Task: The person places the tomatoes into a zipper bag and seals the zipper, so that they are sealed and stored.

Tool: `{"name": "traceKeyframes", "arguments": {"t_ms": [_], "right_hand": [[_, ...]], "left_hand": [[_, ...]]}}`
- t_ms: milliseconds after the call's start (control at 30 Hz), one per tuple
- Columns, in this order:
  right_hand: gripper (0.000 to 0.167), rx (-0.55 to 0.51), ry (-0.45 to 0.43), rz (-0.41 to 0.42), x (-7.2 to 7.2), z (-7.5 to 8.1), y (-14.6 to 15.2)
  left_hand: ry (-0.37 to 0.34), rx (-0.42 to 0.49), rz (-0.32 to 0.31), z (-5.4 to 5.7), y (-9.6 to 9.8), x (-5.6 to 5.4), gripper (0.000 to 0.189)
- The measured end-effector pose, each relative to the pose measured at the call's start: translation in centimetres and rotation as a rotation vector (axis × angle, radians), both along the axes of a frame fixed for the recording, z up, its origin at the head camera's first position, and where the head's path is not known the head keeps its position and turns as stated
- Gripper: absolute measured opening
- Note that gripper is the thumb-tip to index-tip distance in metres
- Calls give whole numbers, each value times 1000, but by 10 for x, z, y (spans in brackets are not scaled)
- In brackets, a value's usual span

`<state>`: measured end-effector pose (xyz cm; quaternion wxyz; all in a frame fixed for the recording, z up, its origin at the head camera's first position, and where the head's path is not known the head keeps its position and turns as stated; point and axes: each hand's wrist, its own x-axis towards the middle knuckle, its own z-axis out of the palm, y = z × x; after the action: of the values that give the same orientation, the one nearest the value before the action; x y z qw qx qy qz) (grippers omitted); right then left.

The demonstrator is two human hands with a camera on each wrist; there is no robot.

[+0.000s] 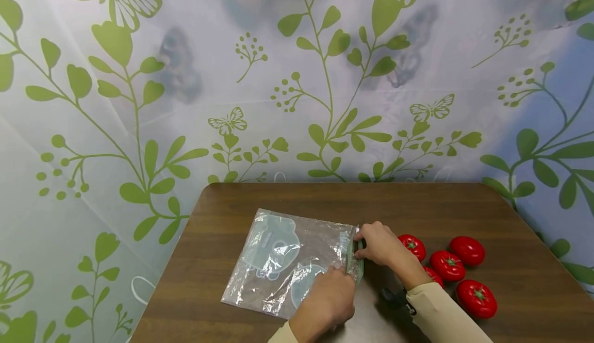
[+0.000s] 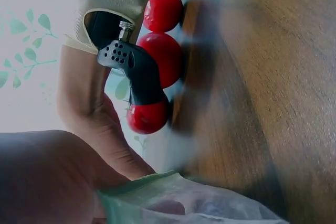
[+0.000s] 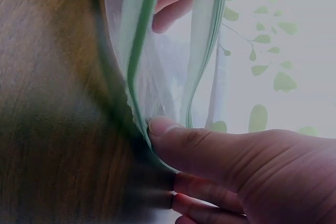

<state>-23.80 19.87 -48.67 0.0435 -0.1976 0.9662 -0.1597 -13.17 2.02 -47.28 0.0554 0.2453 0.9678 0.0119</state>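
Note:
A clear zip bag (image 1: 315,240) with pale blue cartoon print lies on the table, its green-edged mouth facing right. My right hand (image 1: 380,242) pinches the far end of that mouth; in the right wrist view, its thumb (image 3: 178,140) presses against the green zip strip (image 3: 139,40). At the near end, my left hand (image 1: 331,294) grips the edge. The right wrist view shows the two zip strips parted, with left-hand fingers (image 3: 173,11) between them. In the left wrist view, the bag's mouth (image 2: 173,198) gapes beside the left hand (image 2: 47,177). Nothing is visible inside the bag.
Several red tomatoes (image 1: 447,265) sit on the brown wooden table (image 1: 297,196), right of the bag and around the right forearm. A black wrist camera (image 1: 394,297) hangs under that forearm. Behind the table is a leaf-patterned curtain (image 1: 297,100).

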Motion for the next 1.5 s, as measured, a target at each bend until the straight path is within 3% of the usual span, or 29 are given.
{"name": "traceKeyframes", "arguments": {"t_ms": [200,300,433,567,667,733,867,967,1133,1233,1333,1500], "right_hand": [[37,10,-14,2,-1,0,1],[36,17,-20,-1,-2,1,0],[36,16,-13,12,-3,4,-2],[36,11,-19,4,-2,5,-2],[36,15,-14,5,-2,6,-2],[35,15,-11,6,-2,5,-2],[35,11,1,10,-2,2,-3],[35,10,0,3,-3,1,-4],[34,13,-9,-12,-3,2,-4],[36,15,3,-4,-5,3,-6],[40,15,1,4,-5,7,-7],[47,-29,-34,-21,13,20,-3]], "left_hand": [[-5,3,-14,4,-3,0,39],[-18,-14,-6,0,-1,-1,46],[-43,-37,21,-21,3,-4,65],[8,-58,31,-47,7,-7,75],[34,-85,37,-52,10,-8,78],[36,-94,37,-49,11,-9,81],[41,-87,54,-20,9,-3,85],[43,-60,106,-6,12,2,85],[46,1,191,-15,19,-2,83],[83,19,212,-19,18,-7,77],[109,48,213,-26,16,-10,84],[89,96,226,-35,16,-11,96]]}}
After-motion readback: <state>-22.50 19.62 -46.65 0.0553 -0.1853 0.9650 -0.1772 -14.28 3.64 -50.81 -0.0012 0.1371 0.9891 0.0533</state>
